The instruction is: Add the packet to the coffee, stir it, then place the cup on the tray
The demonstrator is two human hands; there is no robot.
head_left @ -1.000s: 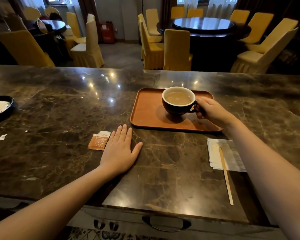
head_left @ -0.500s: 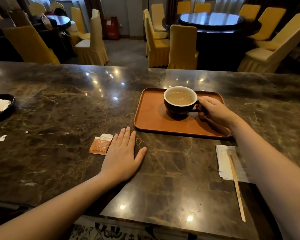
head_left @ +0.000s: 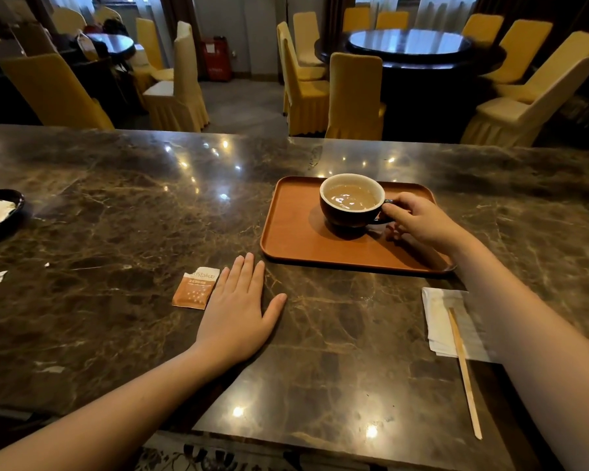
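Head camera is looking down at a dark marble counter (head_left: 116, 232) where a person is working with two bare hands. An orange tray (head_left: 296, 239) is sitting right of centre, and a dark cup (head_left: 351, 209) of milky coffee is standing on it. The right hand (head_left: 422, 222) is reaching in from the right, its fingers pinched around the cup's handle. The left hand (head_left: 238, 311) is lying flat on the counter, palm down, fingers slightly spread, holding nothing. Just beside its fingertips a torn orange packet (head_left: 195, 287) is lying flat, apparently emptied. A wooden stirrer (head_left: 463, 368) is resting across a white napkin (head_left: 446, 321) near the right forearm, well apart from the cup. Judging by this, the last step, setting the cup on the tray, is finishing. The next move likely calls for loosening the grip gently so the coffee is not slopping over.
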